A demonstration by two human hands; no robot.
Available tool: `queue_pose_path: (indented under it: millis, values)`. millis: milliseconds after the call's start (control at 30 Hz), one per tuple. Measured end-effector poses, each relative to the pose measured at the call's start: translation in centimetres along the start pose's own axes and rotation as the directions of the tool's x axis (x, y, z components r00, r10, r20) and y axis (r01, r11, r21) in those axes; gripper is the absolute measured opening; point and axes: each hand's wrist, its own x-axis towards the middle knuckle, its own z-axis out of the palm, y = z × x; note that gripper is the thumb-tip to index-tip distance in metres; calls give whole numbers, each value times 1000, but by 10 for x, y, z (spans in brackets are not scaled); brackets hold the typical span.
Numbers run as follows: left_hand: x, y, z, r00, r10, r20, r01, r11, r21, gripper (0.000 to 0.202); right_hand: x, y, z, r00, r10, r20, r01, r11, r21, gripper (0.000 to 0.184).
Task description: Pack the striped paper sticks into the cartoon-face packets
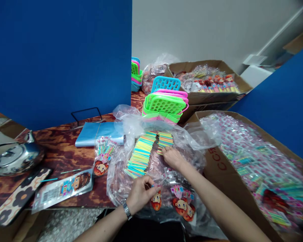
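My left hand (141, 194), a metal watch at its wrist, is closed in a pinch on a clear printed packet (156, 202) with a red-haired cartoon figure. Farther forward, my right hand (173, 158) has its fingers curled down onto the smaller pile of thin coloured sticks (165, 139); its fingertips are partly hidden. Beside it lies a larger pile of yellow, green and blue sticks (140, 153). Both piles rest on a clear plastic bag (128, 121). Close to my right forearm lie more cartoon packets (183, 205).
Filled cartons stand at right (217, 164) and back right (204, 97). Stacked plastic baskets (164, 104) rise behind the bag. Leftward are a blue plastic stack (98, 132), a filled packet (102, 158), a flat pouch (65, 188), a flowered phone case (21, 196) and a metal kettle (17, 156).
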Motion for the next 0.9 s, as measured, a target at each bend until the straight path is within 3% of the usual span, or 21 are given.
queue_pose_path:
  millis: [267, 667, 900]
  values:
    - [-1, 2, 2, 1000, -4, -7, 4, 1000, 14, 23, 12, -3, 2, 1000, -10, -17, 9, 998, -55, 25]
    - [-3, 7, -1, 1000, -5, -31, 4, 1000, -19, 23, 4, 1, 0, 999, -35, -22, 35, 999, -13, 23]
    - [-4, 9, -2, 1000, -8, -25, 7, 998, -62, 24, 10, 25, -1, 999, 39, 32, -41, 997, 68, 22]
